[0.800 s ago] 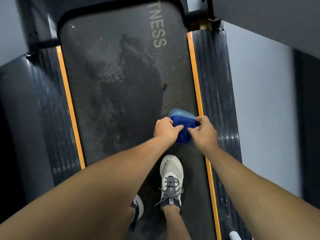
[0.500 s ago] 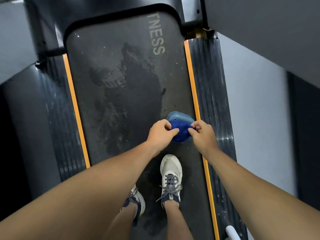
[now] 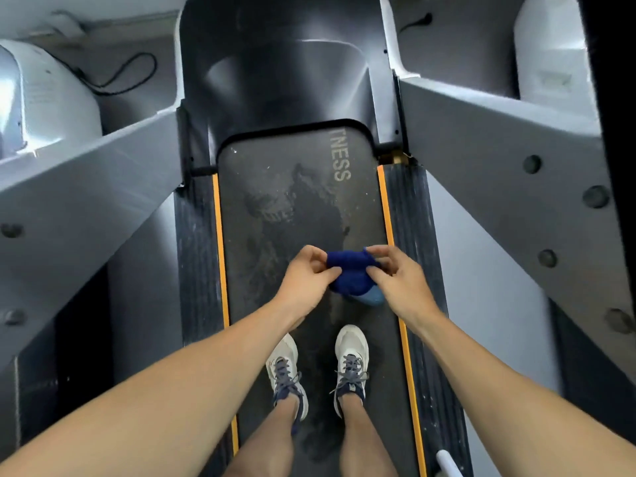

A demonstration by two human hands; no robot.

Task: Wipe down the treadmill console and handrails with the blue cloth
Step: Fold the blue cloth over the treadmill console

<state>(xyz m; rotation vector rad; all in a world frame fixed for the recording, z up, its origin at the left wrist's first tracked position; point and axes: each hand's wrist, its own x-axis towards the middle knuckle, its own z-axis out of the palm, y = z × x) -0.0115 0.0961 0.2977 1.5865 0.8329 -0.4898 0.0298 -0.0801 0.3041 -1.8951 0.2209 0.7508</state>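
Grey frame: you are looking down between two broad grey uprights, the left one point(image 3: 103, 187) and the right one point(image 3: 499, 160), slanting in from either side of the treadmill; the right one is showing a row of dark bolt heads.
Black hood: you are facing the glossy black motor cover point(image 3: 282, 77) lying beyond the head of the belt.
Belt: you are standing on the dark running belt point(image 3: 275, 187), which is carrying pale lettering ending in "TNESS" and a large darker blotch down its middle.
Side rails: ribbed black foot rails are running along both sides, each edged with an orange stripe point(image 3: 390, 232).
Shoes: you are wearing white lace-up shoes, the left one point(image 3: 285, 373) and the right one point(image 3: 351, 359) planted side by side on the belt.
Left hand: your left hand point(image 3: 304, 284) is curling its fingers and pinching the left edge of the blue cloth.
Right hand: your right hand point(image 3: 399, 280) is gripping the cloth's right side with thumb and fingertips, the other fingers spreading loosely.
Blue cloth: the blue cloth point(image 3: 347, 273) is hanging bunched between both hands in the air above the belt, with a lighter blue patch point(image 3: 373, 298) showing at its lower edge.
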